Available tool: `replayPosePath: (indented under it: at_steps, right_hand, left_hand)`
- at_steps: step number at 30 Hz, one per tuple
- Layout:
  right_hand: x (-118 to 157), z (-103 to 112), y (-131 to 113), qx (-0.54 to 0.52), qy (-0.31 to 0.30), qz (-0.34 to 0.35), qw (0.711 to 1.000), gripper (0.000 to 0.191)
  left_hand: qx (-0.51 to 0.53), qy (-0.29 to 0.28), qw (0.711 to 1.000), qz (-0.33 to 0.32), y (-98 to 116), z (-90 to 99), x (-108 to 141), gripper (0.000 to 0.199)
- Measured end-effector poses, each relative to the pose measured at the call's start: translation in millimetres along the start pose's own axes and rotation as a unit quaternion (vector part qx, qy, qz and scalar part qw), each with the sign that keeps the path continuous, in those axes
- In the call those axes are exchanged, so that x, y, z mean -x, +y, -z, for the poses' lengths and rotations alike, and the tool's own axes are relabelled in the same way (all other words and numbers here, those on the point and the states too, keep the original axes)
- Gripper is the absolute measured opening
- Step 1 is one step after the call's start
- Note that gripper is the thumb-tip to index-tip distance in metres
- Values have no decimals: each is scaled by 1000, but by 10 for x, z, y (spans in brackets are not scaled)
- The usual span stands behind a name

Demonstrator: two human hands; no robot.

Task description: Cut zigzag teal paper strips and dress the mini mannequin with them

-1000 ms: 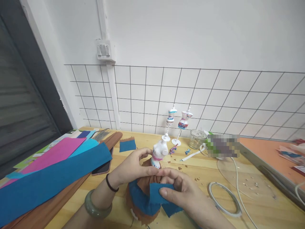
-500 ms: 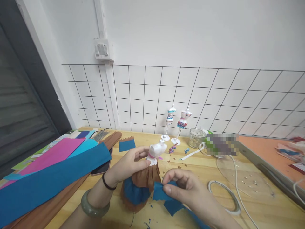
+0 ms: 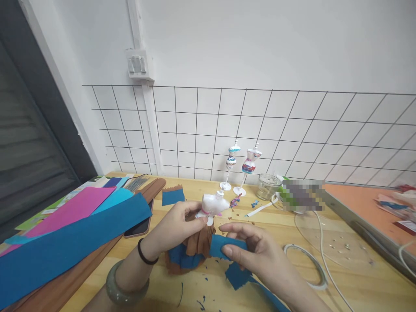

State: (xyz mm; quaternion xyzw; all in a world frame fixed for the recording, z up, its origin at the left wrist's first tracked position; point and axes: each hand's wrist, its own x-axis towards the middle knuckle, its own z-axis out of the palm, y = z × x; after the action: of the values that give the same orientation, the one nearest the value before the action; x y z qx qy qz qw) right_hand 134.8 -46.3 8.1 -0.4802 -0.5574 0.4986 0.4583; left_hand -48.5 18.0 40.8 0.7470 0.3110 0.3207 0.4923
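Observation:
My left hand (image 3: 183,221) grips a small white dress form (image 3: 212,204) around its lower body, thumb in front. The form is tilted, with its neck toward the upper right. From it hangs a gathered brown and blue skirt (image 3: 196,245); the skirt's lower edge is near the tabletop. My right hand (image 3: 250,249) has its thumb on a blue fabric strip (image 3: 218,247), with the fingers behind and above it. The strip's left end meets the side of the brown skirt. Another blue piece (image 3: 238,276) hangs or lies below my right hand.
Fabric sheets (image 3: 81,236) and a phone (image 3: 139,226) lie at left. Two miniature dress forms (image 3: 249,162) stand by the grid wall, near a glass jar (image 3: 269,187). A tape roll (image 3: 320,277), a white cable (image 3: 325,255) and scraps lie on the wooden table.
The blue strip has risen slightly against the brown skirt. My right fingers have stretched out more, and the dress form has tipped a little further in my left hand.

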Motion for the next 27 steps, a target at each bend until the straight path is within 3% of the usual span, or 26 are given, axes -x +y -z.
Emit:
replayPosePath:
  at_steps: [6,13,16,27]
  right_hand:
    - [2,-10,4,10,32,25,999,21]
    - [22,24,-17,7,48,38,998,19]
    - [31,36,-15,3,71,31,997,21]
    - [17,8,25,145,124,123,974,18]
  left_hand:
    - [48,8,999,25,19,-76,16,36]
    - [79,44,992,90,14,-180,33,79]
    - [90,41,991,85,-23,-207,31,79]
    - [123,38,988,82,-31,-281,24,75]
